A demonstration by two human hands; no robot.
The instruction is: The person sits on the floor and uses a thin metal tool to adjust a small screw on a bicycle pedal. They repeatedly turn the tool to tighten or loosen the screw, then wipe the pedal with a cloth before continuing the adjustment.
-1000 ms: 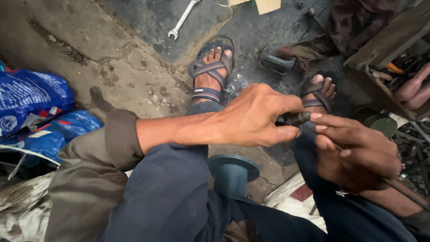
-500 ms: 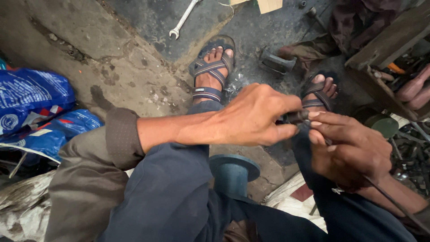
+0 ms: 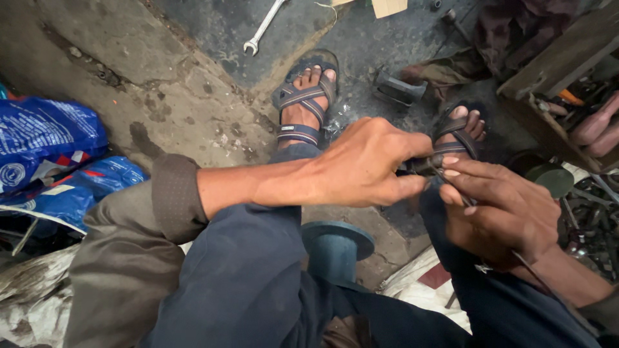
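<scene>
Two hands pinch one small dark part above the knees, over a grimy workshop floor.

The left hand closes fingers and thumb on the part; the right hand grips it from the other side, a thin rod running back under the palm; the floor is cracked, stained concrete — a spanner lies ahead of the sandalled feet; blue bags sit left, a blue spool between the legs, a cluttered wooden crate right.

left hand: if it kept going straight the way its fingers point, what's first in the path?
Probably the right hand: the left hand points toward it, already pinching the small dark part held between them. Depth is unclear.
</scene>
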